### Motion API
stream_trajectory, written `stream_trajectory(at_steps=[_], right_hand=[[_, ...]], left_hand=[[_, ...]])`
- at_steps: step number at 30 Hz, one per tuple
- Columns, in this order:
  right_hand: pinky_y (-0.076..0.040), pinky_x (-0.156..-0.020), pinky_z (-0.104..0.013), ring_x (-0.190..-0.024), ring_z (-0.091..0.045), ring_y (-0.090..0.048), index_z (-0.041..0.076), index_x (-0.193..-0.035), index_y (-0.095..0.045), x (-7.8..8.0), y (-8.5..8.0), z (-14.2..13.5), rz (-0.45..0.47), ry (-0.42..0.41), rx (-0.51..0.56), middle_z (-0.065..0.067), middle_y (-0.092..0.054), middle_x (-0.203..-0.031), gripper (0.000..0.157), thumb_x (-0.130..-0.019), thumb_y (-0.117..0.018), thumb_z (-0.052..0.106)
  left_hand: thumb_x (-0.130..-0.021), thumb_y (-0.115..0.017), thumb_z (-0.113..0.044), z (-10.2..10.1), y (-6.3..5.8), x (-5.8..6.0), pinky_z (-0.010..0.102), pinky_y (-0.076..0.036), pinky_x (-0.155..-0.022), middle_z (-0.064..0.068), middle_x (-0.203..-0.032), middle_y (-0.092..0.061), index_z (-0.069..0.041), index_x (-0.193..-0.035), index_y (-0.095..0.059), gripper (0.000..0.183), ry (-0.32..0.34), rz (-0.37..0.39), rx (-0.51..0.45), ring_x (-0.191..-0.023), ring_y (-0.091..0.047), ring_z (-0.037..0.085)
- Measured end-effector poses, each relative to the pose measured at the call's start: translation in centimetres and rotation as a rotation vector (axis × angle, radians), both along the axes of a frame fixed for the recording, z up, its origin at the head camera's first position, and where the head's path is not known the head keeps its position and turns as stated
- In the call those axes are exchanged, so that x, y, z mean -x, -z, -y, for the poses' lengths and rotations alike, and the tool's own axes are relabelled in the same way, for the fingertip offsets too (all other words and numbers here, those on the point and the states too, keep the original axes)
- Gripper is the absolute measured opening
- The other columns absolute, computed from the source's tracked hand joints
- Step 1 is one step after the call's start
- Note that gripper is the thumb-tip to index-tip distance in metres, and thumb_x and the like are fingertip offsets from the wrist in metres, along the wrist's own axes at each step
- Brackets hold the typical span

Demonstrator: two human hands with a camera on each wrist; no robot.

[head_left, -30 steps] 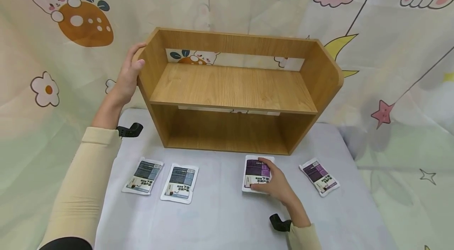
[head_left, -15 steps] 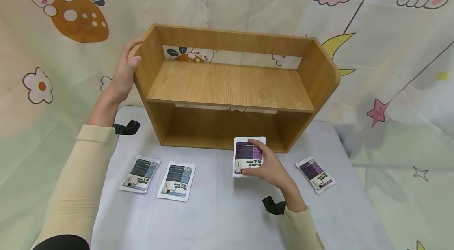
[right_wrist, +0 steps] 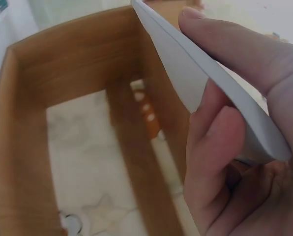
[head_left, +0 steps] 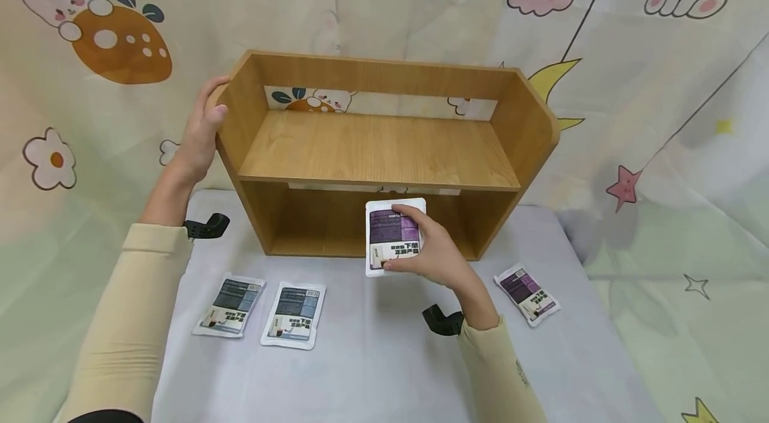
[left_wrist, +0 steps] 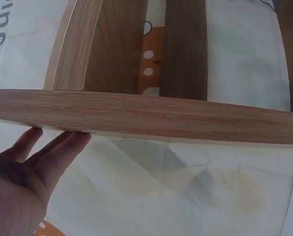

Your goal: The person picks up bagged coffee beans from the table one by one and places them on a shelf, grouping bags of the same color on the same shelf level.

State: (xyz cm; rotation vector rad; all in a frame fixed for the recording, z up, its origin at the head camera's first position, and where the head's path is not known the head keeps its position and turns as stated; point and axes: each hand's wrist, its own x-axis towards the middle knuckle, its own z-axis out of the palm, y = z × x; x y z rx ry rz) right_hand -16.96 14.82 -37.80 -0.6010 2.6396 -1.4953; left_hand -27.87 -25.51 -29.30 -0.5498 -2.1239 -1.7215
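Right hand [head_left: 435, 253] pinches purple-labelled packet [head_left: 384, 229], raised off table [head_left: 360, 369] in front of lower compartment [head_left: 324, 216] of wooden shelf [head_left: 372, 146]. Left hand [head_left: 199, 136] (fingers [left_wrist: 67, 153] roughly straight) rests against its left side panel [head_left: 245, 116].

- The wooden shelf [head_left: 378, 149] can be entered through its upper front.
- Its lower front is partly screened by the held pouch [head_left: 384, 226] and right hand [head_left: 437, 253].
- Its upper left side is occupied by the left hand [head_left: 198, 135].
- Over the bench [head_left: 366, 356], passage is left between the blue-labelled pouches [head_left: 294, 314] and right sleeve [head_left: 501, 369].
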Motion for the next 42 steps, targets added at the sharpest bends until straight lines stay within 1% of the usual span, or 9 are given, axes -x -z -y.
stream_trajectory(at_steps=[8, 15, 18, 22, 25, 30, 35, 38, 42], right_hand=[[-0.046, -0.081, -0.040, -0.097, -0.021, -0.055, 0.030, -0.142, -0.045, 1.1, -3.7, 2.3, -0.034, -0.061, 0.024, -0.003, -0.055, -0.121, 0.096, -0.060, -0.095, 0.024], [-0.045, -0.088, -0.040, -0.102, -0.021, -0.054, 0.030, -0.144, -0.043, 2.4, -5.8, 3.9, -0.032, -0.075, 0.009, -0.001, -0.052, -0.123, 0.096, -0.062, -0.094, 0.026], [-0.044, -0.089, -0.040, -0.105, -0.021, -0.052, 0.029, -0.144, -0.042, 3.0, -6.6, 4.7, -0.008, -0.078, 0.013, -0.002, -0.051, -0.125, 0.096, -0.063, -0.093, 0.026], [-0.045, -0.087, -0.038, -0.105, -0.021, -0.051, 0.028, -0.145, -0.041, 3.9, -7.8, 5.7, 0.010, -0.096, 0.031, -0.003, -0.049, -0.125, 0.097, -0.063, -0.093, 0.022], [-0.045, -0.086, -0.035, -0.106, -0.020, -0.050, 0.025, -0.145, -0.042, 4.9, -8.8, 6.6, -0.020, -0.123, 0.039, -0.003, -0.048, -0.126, 0.097, -0.063, -0.093, 0.020], [-0.046, -0.084, -0.031, -0.103, -0.019, -0.051, 0.021, -0.143, -0.044, 6.6, -10.3, 8.0, -0.069, -0.160, 0.064, -0.004, -0.049, -0.124, 0.094, -0.064, -0.093, 0.018], [-0.043, -0.086, -0.028, -0.099, -0.017, -0.053, 0.022, -0.142, -0.045, 8.0, -11.7, 9.5, -0.080, -0.144, 0.069, -0.003, -0.052, -0.121, 0.093, -0.063, -0.093, 0.021], [-0.042, -0.087, -0.027, -0.100, -0.017, -0.053, 0.021, -0.142, -0.046, 8.9, -12.4, 10.5, -0.058, -0.124, 0.086, 0.000, -0.052, -0.122, 0.093, -0.062, -0.094, 0.022], [-0.043, -0.086, -0.026, -0.100, -0.018, -0.053, 0.020, -0.143, -0.046, 9.8, -12.9, 11.5, -0.013, -0.108, 0.131, 0.001, -0.052, -0.122, 0.094, -0.062, -0.094, 0.018]], left_hand=[[-0.094, -0.040, -0.025, 0.3, 0.0, -0.1, 0.039, -0.032, -0.088, 0.004, -0.137, -0.035, -0.027, -0.147, -0.034, 0.053, -0.014, -0.024, 0.001, -0.116, -0.037, 0.025], [-0.094, -0.040, -0.025, -0.1, 0.2, 0.0, 0.039, -0.033, -0.089, 0.005, -0.138, -0.035, -0.027, -0.146, -0.035, 0.053, -0.001, -0.026, -0.008, -0.117, -0.037, 0.026], [-0.093, -0.041, -0.025, -0.1, 0.4, -0.1, 0.039, -0.032, -0.089, 0.006, -0.137, -0.036, -0.027, -0.146, -0.036, 0.053, 0.002, -0.024, -0.026, -0.116, -0.038, 0.027], [-0.093, -0.041, -0.025, -0.2, 0.4, 0.0, 0.040, -0.032, -0.090, 0.006, -0.137, -0.036, -0.027, -0.146, -0.036, 0.053, 0.001, -0.028, -0.016, -0.117, -0.037, 0.026], [-0.094, -0.040, -0.027, -0.1, 0.4, 0.2, 0.039, -0.031, -0.091, 0.005, -0.138, -0.035, -0.027, -0.146, -0.035, 0.052, -0.004, -0.034, 0.000, -0.117, -0.037, 0.025], [-0.093, -0.041, -0.026, -0.1, 0.3, 0.3, 0.038, -0.031, -0.087, 0.005, -0.135, -0.038, -0.027, -0.145, -0.037, 0.052, -0.004, -0.040, -0.013, -0.114, -0.038, 0.024], [-0.093, -0.044, -0.025, 0.0, 0.5, 0.3, 0.038, -0.031, -0.085, 0.007, -0.133, -0.039, -0.026, -0.144, -0.039, 0.051, 0.005, -0.044, -0.035, -0.112, -0.040, 0.024], [-0.093, -0.043, -0.026, 0.0, 0.6, 0.2, 0.039, -0.032, -0.086, 0.006, -0.134, -0.038, -0.027, -0.144, -0.038, 0.052, -0.001, -0.038, -0.021, -0.114, -0.039, 0.024], [-0.093, -0.041, -0.027, -0.1, 0.4, 0.2, 0.039, -0.032, -0.086, 0.004, -0.135, -0.037, -0.029, -0.145, -0.036, 0.052, -0.017, -0.035, 0.012, -0.114, -0.038, 0.023]])
